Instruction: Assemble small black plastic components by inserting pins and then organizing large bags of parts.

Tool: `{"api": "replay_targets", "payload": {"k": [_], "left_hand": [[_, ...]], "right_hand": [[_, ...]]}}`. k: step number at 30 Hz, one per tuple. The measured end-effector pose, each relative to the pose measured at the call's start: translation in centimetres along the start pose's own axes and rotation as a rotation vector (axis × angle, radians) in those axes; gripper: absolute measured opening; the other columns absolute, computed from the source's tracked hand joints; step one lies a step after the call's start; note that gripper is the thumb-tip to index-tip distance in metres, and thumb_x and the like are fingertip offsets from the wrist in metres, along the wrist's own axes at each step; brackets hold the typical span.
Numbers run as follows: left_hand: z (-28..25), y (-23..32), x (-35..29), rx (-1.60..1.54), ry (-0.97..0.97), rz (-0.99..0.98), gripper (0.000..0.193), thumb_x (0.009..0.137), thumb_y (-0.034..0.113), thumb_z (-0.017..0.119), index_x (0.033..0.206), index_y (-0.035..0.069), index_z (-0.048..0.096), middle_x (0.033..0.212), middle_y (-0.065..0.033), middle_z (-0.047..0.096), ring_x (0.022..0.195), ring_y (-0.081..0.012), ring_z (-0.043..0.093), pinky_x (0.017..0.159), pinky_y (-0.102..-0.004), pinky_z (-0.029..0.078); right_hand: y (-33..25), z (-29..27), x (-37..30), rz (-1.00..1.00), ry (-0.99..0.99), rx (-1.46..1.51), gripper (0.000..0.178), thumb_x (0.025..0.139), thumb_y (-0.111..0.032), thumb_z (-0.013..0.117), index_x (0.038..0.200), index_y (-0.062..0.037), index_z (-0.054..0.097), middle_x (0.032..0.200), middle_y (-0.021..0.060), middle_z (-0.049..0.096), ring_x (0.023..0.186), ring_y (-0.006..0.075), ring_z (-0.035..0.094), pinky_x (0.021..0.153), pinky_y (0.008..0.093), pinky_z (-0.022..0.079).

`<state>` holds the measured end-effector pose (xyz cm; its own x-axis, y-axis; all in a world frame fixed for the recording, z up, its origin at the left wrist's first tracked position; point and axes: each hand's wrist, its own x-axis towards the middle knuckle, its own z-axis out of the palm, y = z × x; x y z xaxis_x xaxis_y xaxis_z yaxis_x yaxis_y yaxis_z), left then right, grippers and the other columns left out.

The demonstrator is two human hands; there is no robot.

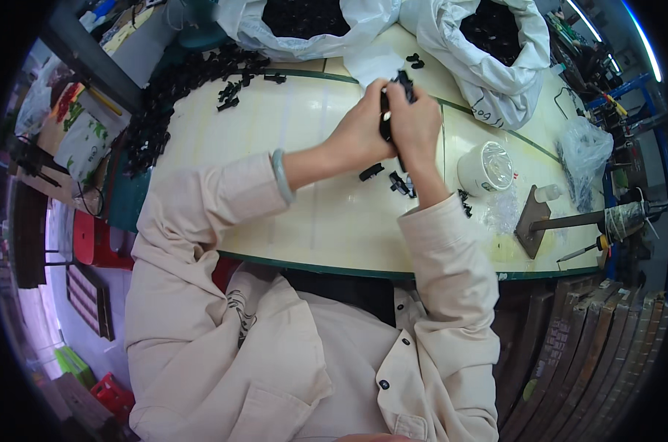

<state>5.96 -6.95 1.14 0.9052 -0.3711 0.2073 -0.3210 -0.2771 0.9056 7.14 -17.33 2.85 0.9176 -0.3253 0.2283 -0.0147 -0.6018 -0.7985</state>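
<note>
My left hand (365,127) and my right hand (418,124) meet above the far middle of the table. Both are closed around black pieces (385,125), one dark end of which sticks up past the right fingers. Whether this is one item or two, and what kind, is hidden by the fingers. On the tabletop just below my hands lie a short black part (371,172) and a small cluster of black and grey parts (400,184). A bracelet circles my left wrist.
Two white sacks, one at the back (312,46) and one at back right (496,96), hold many black parts. A heap of black parts (157,110) covers the left edge. To the right stand a white tub (485,168), a metal stand (531,223) and a screwdriver (595,247).
</note>
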Motion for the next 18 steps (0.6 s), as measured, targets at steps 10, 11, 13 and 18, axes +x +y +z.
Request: {"api": "replay_targets", "payload": {"k": [10,11,13,18], "left_hand": [[0.5,-3.5,-5.0,0.099,-0.028,0.022,0.095,0.058,0.014,0.075,0.137,0.008,0.023,0.125,-0.0193,0.042,0.115,-0.0390,0.037,0.098,-0.0442,0.032],[0.3,-3.8,-5.2,0.102,-0.024,0.019,0.095,0.058,0.014,0.075,0.137,0.008,0.023,0.125,-0.0193,0.042,0.115,-0.0390,0.037,0.098,-0.0442,0.032],[0.0,-4.3,-5.7,0.122,-0.048,0.089,0.102,0.055,0.019,0.078,0.138,0.005,0.021,0.132,-0.0211,0.035,0.122,-0.0384,0.033,0.103,-0.0429,0.028],[0.4,-3.6,-5.7,0.048,-0.150,0.164,0.112,0.056,0.023,0.084,0.141,0.003,0.014,0.140,-0.0198,0.024,0.130,-0.0331,0.026,0.107,-0.0379,0.025]], "right_hand": [[4.0,0.5,-5.3,-0.034,-0.162,0.108,0.036,0.083,-0.026,0.057,0.102,0.0038,0.054,0.098,0.0234,0.056,0.087,0.0376,0.055,0.077,0.0407,0.044],[4.1,0.6,-5.4,-0.033,-0.187,0.160,0.037,0.082,-0.025,0.059,0.105,0.0038,0.053,0.102,0.0229,0.055,0.090,0.0367,0.055,0.079,0.0395,0.044],[5.5,0.7,-5.8,-0.062,-0.204,0.224,0.040,0.081,-0.023,0.061,0.109,0.0038,0.052,0.104,0.0227,0.054,0.093,0.0350,0.055,0.082,0.0381,0.044],[5.3,-2.6,-6.6,0.010,-0.387,0.457,0.048,0.081,-0.013,0.063,0.122,0.0036,0.045,0.112,0.0167,0.054,0.104,0.0230,0.053,0.088,0.0314,0.043]]}}
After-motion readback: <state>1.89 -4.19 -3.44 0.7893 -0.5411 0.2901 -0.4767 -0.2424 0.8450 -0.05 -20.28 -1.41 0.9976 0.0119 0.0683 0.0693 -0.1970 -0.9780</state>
